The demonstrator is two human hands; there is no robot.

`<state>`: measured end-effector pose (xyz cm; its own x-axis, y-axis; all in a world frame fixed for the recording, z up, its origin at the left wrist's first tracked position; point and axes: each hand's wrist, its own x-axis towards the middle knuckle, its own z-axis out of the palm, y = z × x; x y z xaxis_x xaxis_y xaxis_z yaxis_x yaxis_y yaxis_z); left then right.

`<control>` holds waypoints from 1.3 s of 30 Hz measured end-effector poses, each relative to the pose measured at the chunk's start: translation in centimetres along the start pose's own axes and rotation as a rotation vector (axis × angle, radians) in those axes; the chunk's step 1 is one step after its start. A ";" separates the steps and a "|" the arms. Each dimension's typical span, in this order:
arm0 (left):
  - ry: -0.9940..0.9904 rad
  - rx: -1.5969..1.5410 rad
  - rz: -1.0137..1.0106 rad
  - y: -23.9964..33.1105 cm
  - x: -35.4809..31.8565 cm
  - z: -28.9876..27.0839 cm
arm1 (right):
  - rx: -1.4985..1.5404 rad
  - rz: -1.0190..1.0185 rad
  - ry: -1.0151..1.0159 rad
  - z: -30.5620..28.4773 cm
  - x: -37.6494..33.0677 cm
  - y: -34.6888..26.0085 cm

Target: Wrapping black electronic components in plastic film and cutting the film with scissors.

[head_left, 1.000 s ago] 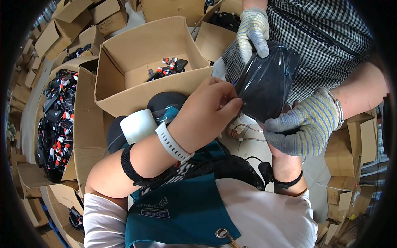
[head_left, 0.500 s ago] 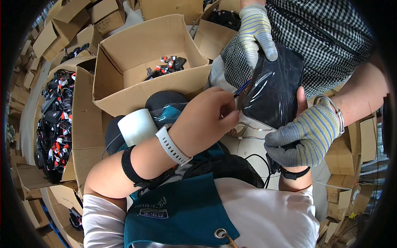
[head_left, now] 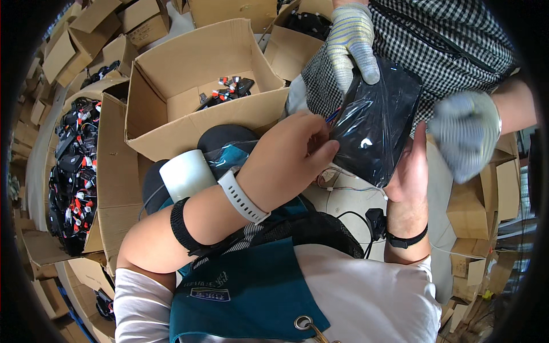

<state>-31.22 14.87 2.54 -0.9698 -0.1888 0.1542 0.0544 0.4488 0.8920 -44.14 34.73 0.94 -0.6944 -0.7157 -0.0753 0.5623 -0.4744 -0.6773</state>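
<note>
A flat black device [head_left: 380, 123], wrapped in shiny clear film, is held up in front of me on the right. My right hand [head_left: 409, 171] supports its lower right edge, thumb up along the side and the other fingers hidden behind it. At its left edge my left hand [head_left: 294, 157] is closed in a pinch; what lies between the fingertips is too small to make out. Another person's gloved hand [head_left: 353, 48] grips the device's top left corner. Their other gloved hand [head_left: 466, 134], smeared by motion, is apart from it on the right.
A roll of whitish film [head_left: 186, 176] lies by my legs. Beyond it stands an open carton [head_left: 200, 123] holding several black parts with red and white connectors. Another carton [head_left: 117, 177] at left is full of similar parts. Thin wires [head_left: 349, 188] hang below the device.
The other person's right-hand-side glove has let go of the device's lower edge and swung away up and right. My right palm now shows there. My left hand has edged closer to the device.
</note>
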 end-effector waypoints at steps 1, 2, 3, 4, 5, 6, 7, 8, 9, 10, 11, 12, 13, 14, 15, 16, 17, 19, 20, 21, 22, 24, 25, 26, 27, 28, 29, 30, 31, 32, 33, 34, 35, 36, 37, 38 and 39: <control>0.001 -0.007 -0.003 -0.1 -0.2 -0.1 | -0.001 0.000 0.000 0.3 -0.1 0.1; 0.001 -0.007 -0.002 -0.6 -0.3 0.1 | 0.007 -0.018 -0.046 0.7 -0.2 0.3; -0.025 -0.190 -0.087 -1.4 -0.4 0.4 | 0.014 -0.035 -0.093 1.0 -0.2 0.6; -0.054 -0.373 -0.170 -1.6 -0.4 0.5 | 0.013 -0.038 -0.092 1.1 -0.3 0.7; -0.056 -0.374 -0.167 -1.6 -0.5 0.6 | 0.018 -0.049 -0.083 1.1 -0.4 0.7; -0.089 -0.544 -0.222 -1.4 -0.5 0.6 | 0.021 -0.059 -0.074 1.2 -0.5 0.8; -0.117 -0.712 -0.277 -1.2 -0.6 0.5 | 0.021 -0.058 -0.079 1.3 -0.6 1.0; -0.113 -0.711 -0.275 -0.7 -0.6 0.5 | -0.021 -0.069 -0.037 1.5 -0.7 1.1; -0.146 -0.713 -0.329 -0.1 -0.6 0.5 | -0.064 -0.080 0.005 1.6 -0.8 1.3; -0.186 -0.717 -0.379 0.2 -0.6 0.5 | -0.068 -0.083 0.004 1.8 -0.9 1.3; -0.186 -0.718 -0.375 0.2 -0.6 0.5 | -0.072 -0.084 -0.014 1.9 -1.0 1.3; -0.199 -0.700 -0.327 -0.1 -0.6 0.6 | -0.077 -0.085 -0.031 2.1 -1.1 1.2; -0.211 -0.679 -0.282 -0.3 -0.6 0.6 | -0.077 -0.087 -0.033 2.5 -0.9 1.5; -0.211 -0.678 -0.280 -0.5 -0.6 0.6 | -0.098 -0.143 0.094 3.2 -0.7 1.9; -0.195 -0.658 -0.268 -0.6 -0.7 0.7 | -0.118 -0.199 0.221 3.5 -0.6 2.1; -0.180 -0.639 -0.257 -0.7 -0.9 0.7 | -0.119 -0.200 0.221 3.1 -0.8 2.1; -0.181 -0.640 -0.256 -0.7 -0.9 0.7 | -0.190 -0.193 0.180 2.4 -1.2 2.1; -0.177 -0.627 -0.243 -0.8 -1.0 0.7 | -0.261 -0.186 0.139 1.3 -1.4 2.0; -0.177 -0.626 -0.242 -0.7 -1.1 0.7 | -0.208 -0.151 0.112 0.9 -1.4 1.9; -0.155 -0.643 -0.224 -0.5 -1.2 0.8 | -0.155 -0.116 0.086 0.6 -1.4 1.9; -0.132 -0.661 -0.206 -0.4 -1.3 0.8 | -0.155 -0.117 0.086 0.5 -1.4 1.9; -0.130 -0.581 -0.176 -0.4 -1.4 0.7 | -0.192 -0.157 0.017 0.3 -1.5 2.0; -0.124 -0.501 -0.149 -0.5 -1.5 0.6 | -0.192 -0.156 0.016 0.5 -1.7 2.0; -0.122 -0.501 -0.150 -0.4 -1.6 0.4 | -0.199 -0.156 0.012 0.9 -2.0 1.9; -0.122 -0.494 -0.145 -0.3 -1.6 0.3 | -0.207 -0.156 0.008 1.3 -2.2 1.8; -0.123 -0.487 -0.138 -0.3 -1.6 0.3 | -0.248 -0.198 0.048 1.5 -2.3 1.8; -0.123 -0.487 -0.138 -0.3 -1.6 0.2 | -0.248 -0.198 0.048 1.5 -2.3 1.7; -0.117 -0.457 -0.133 -0.3 -1.6 0.2 | -0.291 -0.143 0.050 1.6 -2.2 1.6; -0.111 -0.427 -0.129 -0.2 -1.6 0.2 | -0.334 -0.088 0.052 1.6 -2.2 1.5; -0.111 -0.428 -0.128 -0.3 -1.5 0.2 | -0.334 -0.088 0.052 1.5 -2.3 1.4; -0.107 -0.415 -0.109 -0.4 -1.5 0.3 | -0.358 -0.084 0.050 1.5 -2.3 1.3; -0.103 -0.401 -0.089 -0.4 -1.5 0.4 | -0.381 -0.079 0.047 1.4 -2.4 1.3; -0.103 -0.401 -0.089 -0.5 -1.5 0.4 | -0.380 -0.080 0.047 1.4 -2.4 1.5; -0.104 -0.399 -0.086 -0.5 -1.4 0.4 | -0.335 -0.155 0.013 1.3 -2.4 1.9; -0.106 -0.399 -0.082 -0.5 -1.4 0.4 | -0.290 -0.230 -0.020 1.2 -2.5 2.1; -0.108 -0.400 -0.082 -0.4 -1.4 0.4 | -0.291 -0.231 -0.018 1.0 -2.7 2.0; -0.100 -0.384 -0.079 -0.3 -1.4 0.3 | -0.325 -0.232 -0.021 0.7 -3.0 1.7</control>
<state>-29.95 15.28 1.87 -0.9919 -0.1152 0.0531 0.0448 0.0732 0.9963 -40.78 35.73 0.48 -0.7747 -0.6209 0.1197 0.2180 -0.4399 -0.8712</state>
